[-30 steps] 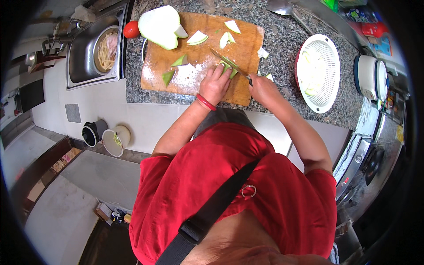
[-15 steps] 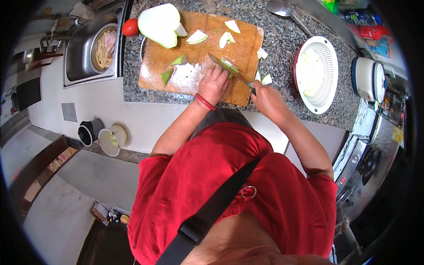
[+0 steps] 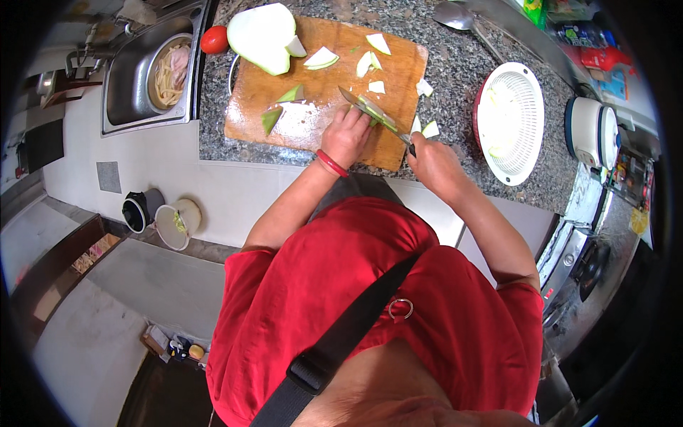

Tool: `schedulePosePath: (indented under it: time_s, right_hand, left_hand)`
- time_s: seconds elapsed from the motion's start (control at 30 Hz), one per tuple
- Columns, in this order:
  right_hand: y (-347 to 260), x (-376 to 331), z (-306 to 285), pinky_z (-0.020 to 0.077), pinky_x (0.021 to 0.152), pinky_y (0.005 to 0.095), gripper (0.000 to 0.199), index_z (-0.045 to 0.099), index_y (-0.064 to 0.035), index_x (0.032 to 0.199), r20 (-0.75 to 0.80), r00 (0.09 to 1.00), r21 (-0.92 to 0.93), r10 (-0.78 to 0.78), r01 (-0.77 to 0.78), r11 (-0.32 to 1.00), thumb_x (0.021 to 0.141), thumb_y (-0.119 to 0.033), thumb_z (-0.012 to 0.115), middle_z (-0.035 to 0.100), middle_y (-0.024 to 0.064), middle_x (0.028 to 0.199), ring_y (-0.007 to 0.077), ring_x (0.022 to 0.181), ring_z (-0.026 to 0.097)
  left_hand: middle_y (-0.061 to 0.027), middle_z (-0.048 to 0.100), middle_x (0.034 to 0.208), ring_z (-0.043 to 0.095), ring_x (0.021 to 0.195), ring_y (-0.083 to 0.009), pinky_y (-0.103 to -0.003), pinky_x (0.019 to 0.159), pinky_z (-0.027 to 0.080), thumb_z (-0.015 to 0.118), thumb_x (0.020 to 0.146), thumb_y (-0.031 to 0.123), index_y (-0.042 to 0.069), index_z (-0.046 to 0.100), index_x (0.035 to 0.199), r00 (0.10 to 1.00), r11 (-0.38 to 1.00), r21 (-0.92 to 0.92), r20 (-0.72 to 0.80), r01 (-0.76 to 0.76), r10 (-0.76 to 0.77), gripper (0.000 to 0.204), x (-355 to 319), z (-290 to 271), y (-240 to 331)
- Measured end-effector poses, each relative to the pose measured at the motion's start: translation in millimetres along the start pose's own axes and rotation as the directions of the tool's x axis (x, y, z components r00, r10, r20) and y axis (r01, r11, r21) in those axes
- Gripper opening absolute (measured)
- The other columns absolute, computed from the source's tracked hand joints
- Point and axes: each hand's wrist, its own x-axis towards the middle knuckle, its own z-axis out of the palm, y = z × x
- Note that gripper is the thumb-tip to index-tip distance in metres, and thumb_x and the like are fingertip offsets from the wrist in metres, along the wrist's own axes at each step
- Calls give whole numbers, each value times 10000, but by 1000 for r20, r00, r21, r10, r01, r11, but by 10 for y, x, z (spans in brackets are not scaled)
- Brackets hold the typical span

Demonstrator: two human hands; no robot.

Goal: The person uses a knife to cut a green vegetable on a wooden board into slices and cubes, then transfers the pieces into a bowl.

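A wooden cutting board (image 3: pixel 334 39) lies on the counter in front of me. Near its lower middle, my left hand (image 3: pixel 345 135) presses a green-skinned gourd piece (image 3: pixel 373 122) down with bent fingers. My right hand (image 3: pixel 434 162) grips the dark handle of a kitchen knife (image 3: pixel 388 122), whose blade lies against that piece, close to my left fingertips. A large white-fleshed gourd chunk (image 3: pixel 262 37) rests at the board's upper left. Two green wedges (image 3: pixel 291 93) sit left of my left hand. Pale slices (image 3: pixel 321 58) and a small cut piece (image 3: pixel 376 87) lie farther up the board.
A white colander (image 3: pixel 526 128) with pale slices in it stands on the right of the granite counter (image 3: pixel 455 78). Beyond it are a ladle (image 3: pixel 452 14) and a white cooker (image 3: pixel 589 132). A tomato (image 3: pixel 214 40) sits by the sink (image 3: pixel 121 107). Gourd bits lie beside the board.
A small pale piece now lies on the board just above the knife, where none lay before. The knife blade has shifted slightly; both hands stay nearly in place.
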Motion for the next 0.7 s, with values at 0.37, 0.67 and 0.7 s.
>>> schedulePosePath:
  time_s: [0.37, 0.67, 0.7]
  right_hand:
    - [242, 318, 314, 487, 698, 490, 248, 538, 48, 972, -87, 994, 82, 60, -53, 995, 821, -149, 551, 613, 269, 764, 407, 770, 617]
    - [45, 14, 22, 490, 662, 499, 223, 521, 49, 957, 44, 998, 14, 50, -50, 999, 823, -129, 535, 619, 255, 746, 427, 722, 614]
    - [57, 57, 55, 489, 669, 502, 223, 521, 50, 958, 49, 997, 20, 58, -59, 998, 823, -128, 531, 618, 259, 751, 428, 734, 614]
  left_hand:
    - [-142, 583, 1035, 554, 954, -324, -380, 799, 492, 665, 716, 68, 30, 608, 976, 1000, 999, -44, -30, 3, -4, 269, 56, -15, 58]
    - [-101, 597, 1014, 557, 946, -300, -350, 772, 504, 670, 709, 72, 45, 628, 998, 999, 1000, -1, -43, -4, 4, 293, 9, 16, 9]
    - [-111, 596, 1005, 557, 951, -303, -358, 790, 499, 670, 706, 69, 41, 626, 996, 998, 1000, -12, -54, -11, 10, 294, 27, 5, 23]
